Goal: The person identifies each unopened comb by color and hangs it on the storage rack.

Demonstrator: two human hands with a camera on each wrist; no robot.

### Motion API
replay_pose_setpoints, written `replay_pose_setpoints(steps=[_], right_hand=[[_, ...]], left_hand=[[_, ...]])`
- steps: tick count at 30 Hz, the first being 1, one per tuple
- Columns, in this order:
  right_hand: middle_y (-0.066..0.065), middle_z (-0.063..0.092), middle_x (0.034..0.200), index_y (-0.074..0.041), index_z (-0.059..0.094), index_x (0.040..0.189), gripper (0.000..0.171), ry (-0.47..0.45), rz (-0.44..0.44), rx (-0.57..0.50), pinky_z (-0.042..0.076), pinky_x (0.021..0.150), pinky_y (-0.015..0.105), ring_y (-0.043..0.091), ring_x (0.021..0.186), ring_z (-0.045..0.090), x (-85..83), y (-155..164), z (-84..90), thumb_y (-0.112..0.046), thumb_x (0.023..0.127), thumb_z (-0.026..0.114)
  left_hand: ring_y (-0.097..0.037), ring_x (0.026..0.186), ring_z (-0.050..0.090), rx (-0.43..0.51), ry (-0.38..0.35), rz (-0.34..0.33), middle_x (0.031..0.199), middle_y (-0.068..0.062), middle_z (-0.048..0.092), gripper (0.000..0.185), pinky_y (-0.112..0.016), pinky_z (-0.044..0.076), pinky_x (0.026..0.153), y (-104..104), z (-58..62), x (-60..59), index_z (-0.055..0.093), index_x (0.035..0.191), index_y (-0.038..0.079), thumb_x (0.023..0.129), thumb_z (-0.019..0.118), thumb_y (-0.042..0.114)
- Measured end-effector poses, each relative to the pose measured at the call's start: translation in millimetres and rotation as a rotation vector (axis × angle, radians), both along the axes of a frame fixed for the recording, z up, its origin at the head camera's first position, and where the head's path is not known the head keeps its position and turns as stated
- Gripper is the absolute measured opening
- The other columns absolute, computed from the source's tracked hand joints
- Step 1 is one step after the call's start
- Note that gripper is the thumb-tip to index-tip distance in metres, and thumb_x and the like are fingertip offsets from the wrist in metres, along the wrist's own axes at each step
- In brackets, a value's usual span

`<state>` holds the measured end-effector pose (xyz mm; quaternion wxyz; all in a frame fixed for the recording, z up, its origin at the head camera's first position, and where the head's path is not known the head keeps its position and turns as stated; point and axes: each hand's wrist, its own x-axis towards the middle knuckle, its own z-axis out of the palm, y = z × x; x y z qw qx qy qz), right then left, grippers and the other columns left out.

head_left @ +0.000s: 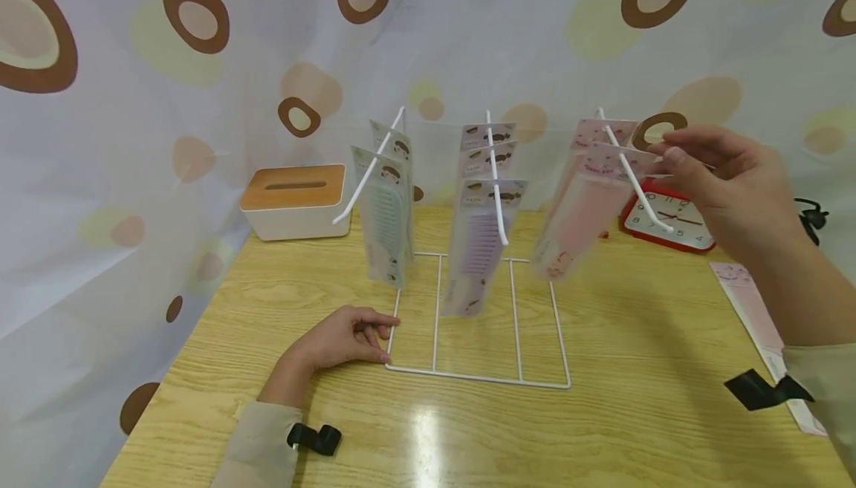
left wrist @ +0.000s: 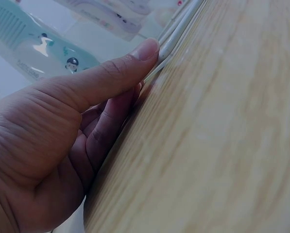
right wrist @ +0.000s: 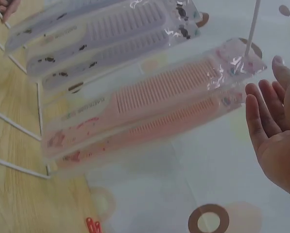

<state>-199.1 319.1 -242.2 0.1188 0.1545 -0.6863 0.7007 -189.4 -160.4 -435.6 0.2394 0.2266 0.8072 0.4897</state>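
Note:
Packaged combs hang from three prongs of a white wire display rack (head_left: 478,378). Green combs (head_left: 386,222) are at left, purple combs (head_left: 481,244) in the middle and two pink combs (head_left: 588,209) at right, tilted. At the rack's near left corner, my left hand (head_left: 344,338) grips the base wire; its thumb (left wrist: 145,50) lies on the wire in the left wrist view. Beside the top of the front pink package is my right hand (head_left: 735,176). In the right wrist view its fingers (right wrist: 255,119) are loosely bent and apart from the package.
Another packaged pink comb (head_left: 756,310) lies on the table at right, partly behind my right forearm. A red-framed clock (head_left: 678,217) sits behind it, near a black object (head_left: 812,217). At the back left stands a wooden-topped tissue box (head_left: 294,202). A patterned curtain (head_left: 428,50) backs the table.

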Motion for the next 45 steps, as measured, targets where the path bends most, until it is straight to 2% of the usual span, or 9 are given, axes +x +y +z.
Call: replay_pose_setpoints(steps=[7,12,15,23,30,37,41,43,45], right_hand=[[-0.01,0.07,0.112,-0.007,0.062,0.13,0.032,-0.051,-0.153,0.31,0.053,0.076,0.009,0.0,0.092,0.069,-10.9,49.5,-32.2,-0.01,0.098,0.062],[-0.025,0.07,0.101,-0.012,0.064,0.13,0.032,-0.098,-0.277,0.497,0.049,0.072,0.004,-0.01,0.088,0.066,-13.0,91.2,-65.0,-0.018,0.099,0.063],[-0.029,0.069,0.095,-0.012,0.064,0.129,0.03,-0.121,-0.328,0.506,0.048,0.069,0.004,-0.012,0.086,0.065,-11.7,115.5,-87.1,-0.018,0.099,0.064],[-0.037,0.055,0.105,-0.018,0.064,0.128,0.033,-0.26,-0.425,0.531,0.045,0.069,0.0,-0.023,0.086,0.056,-9.1,160.5,-147.2,-0.023,0.096,0.067],[-0.033,0.044,0.118,-0.022,0.056,0.14,0.046,-0.418,-0.465,0.749,0.045,0.067,0.001,-0.024,0.091,0.041,-1.5,201.6,-198.6,-0.043,0.1,0.057],[-0.042,0.048,0.106,-0.01,0.05,0.148,0.057,-0.51,-0.549,0.758,0.048,0.069,0.003,-0.029,0.087,0.041,11.1,212.7,-223.7,-0.039,0.1,0.06],[-0.019,0.051,0.144,-0.012,0.045,0.151,0.066,-0.573,-0.613,0.833,0.05,0.097,0.016,-0.005,0.13,0.049,10.3,209.7,-224.8,-0.051,0.099,0.055],[0.0,0.039,0.159,-0.012,0.042,0.153,0.066,-0.597,-0.629,0.873,0.043,0.11,0.029,0.016,0.148,0.035,6.9,207.5,-222.8,-0.051,0.1,0.052],[0.016,0.029,0.162,-0.008,0.039,0.153,0.066,-0.601,-0.622,0.873,0.039,0.112,0.043,0.035,0.149,0.029,2.8,206.2,-220.6,-0.044,0.101,0.054]], left_hand=[[-0.018,0.085,0.066,0.004,0.005,0.005,0.105,-0.007,0.065,0.056,-0.027,0.057,0.074,-0.7,-0.4,0.0,0.064,0.134,0.008,0.082,0.083,0.019],[-0.019,0.086,0.066,0.008,0.004,0.007,0.105,-0.008,0.064,0.056,-0.027,0.057,0.075,-0.1,-0.4,-0.5,0.064,0.134,0.007,0.082,0.084,0.019],[-0.019,0.086,0.066,0.006,0.002,0.003,0.106,-0.007,0.064,0.057,-0.027,0.057,0.075,-0.1,-0.4,-0.7,0.064,0.134,0.007,0.082,0.084,0.02],[-0.019,0.086,0.067,-0.008,0.002,0.016,0.106,-0.008,0.064,0.057,-0.027,0.058,0.075,-4.1,-1.3,-1.1,0.064,0.134,0.009,0.082,0.084,0.02],[-0.019,0.086,0.067,-0.002,-0.003,0.002,0.107,-0.009,0.064,0.056,-0.027,0.058,0.076,-2.6,-3.4,-1.1,0.064,0.134,0.008,0.083,0.083,0.02],[-0.017,0.084,0.067,0.002,0.009,-0.01,0.107,-0.008,0.065,0.055,-0.027,0.058,0.075,-1.4,-2.3,-2.2,0.064,0.134,0.009,0.082,0.084,0.018],[-0.015,0.084,0.067,0.0,0.013,-0.012,0.107,-0.008,0.065,0.055,-0.027,0.058,0.075,-1.8,-2.2,-2.2,0.064,0.133,0.009,0.082,0.083,0.017],[-0.015,0.084,0.066,-0.002,0.016,-0.009,0.107,-0.008,0.065,0.056,-0.027,0.058,0.075,-2.0,-2.2,-2.0,0.064,0.133,0.009,0.082,0.084,0.017],[-0.016,0.084,0.066,0.0,0.014,-0.005,0.106,-0.007,0.065,0.056,-0.027,0.058,0.075,-2.2,-2.2,-1.7,0.064,0.133,0.009,0.082,0.084,0.017]])
